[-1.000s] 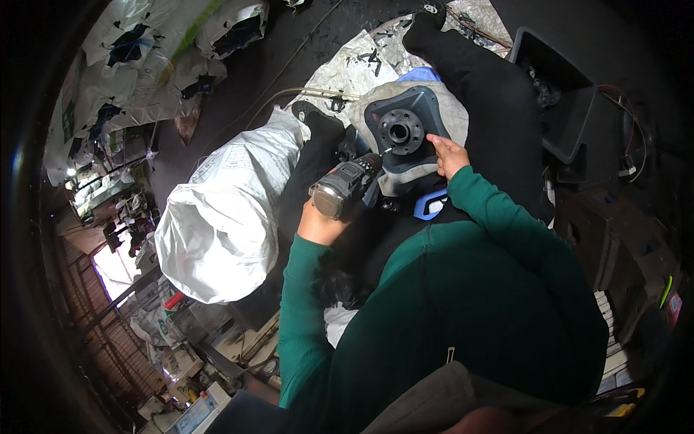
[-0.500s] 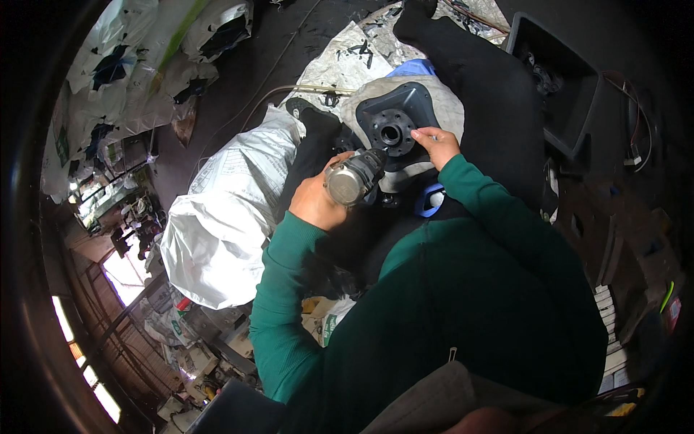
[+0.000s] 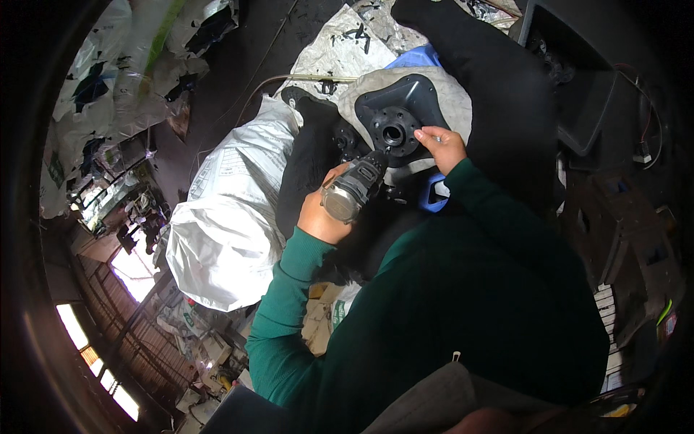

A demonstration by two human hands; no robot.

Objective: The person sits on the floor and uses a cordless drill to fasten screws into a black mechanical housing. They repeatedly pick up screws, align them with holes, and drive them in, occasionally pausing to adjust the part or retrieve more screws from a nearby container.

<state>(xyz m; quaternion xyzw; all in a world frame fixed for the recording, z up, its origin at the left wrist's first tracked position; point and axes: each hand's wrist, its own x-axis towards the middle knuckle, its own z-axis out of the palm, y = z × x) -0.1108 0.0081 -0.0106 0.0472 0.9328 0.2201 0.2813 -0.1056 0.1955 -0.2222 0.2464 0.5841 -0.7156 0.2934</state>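
Observation:
A black flanged part [image 3: 406,121], with a wide squarish flared base and a round drilled collar around a central hole, rests on pale cloth [image 3: 457,101] between my dark-clad legs. My left hand [image 3: 323,215] is wrapped round a grey-and-black power drill [image 3: 352,189]. The drill's nose points up at the lower edge of the collar; whether its bit sits in a hole is hard to see. At the collar's right edge, my right hand [image 3: 443,147] pinches the rim between thumb and fingers. Anything small inside that pinch is hidden.
To my left stands an open white sack [image 3: 228,246]. A black bin [image 3: 578,79] with dark parts inside lies at the far right. Below my right wrist is a blue handle-like piece [image 3: 434,194]. A thin hose [image 3: 303,77] runs across the floor behind the cloth.
The drill has tilted so that more of its length shows, its rear end lower and nearer to me. My right hand keeps its place at the collar's rim.

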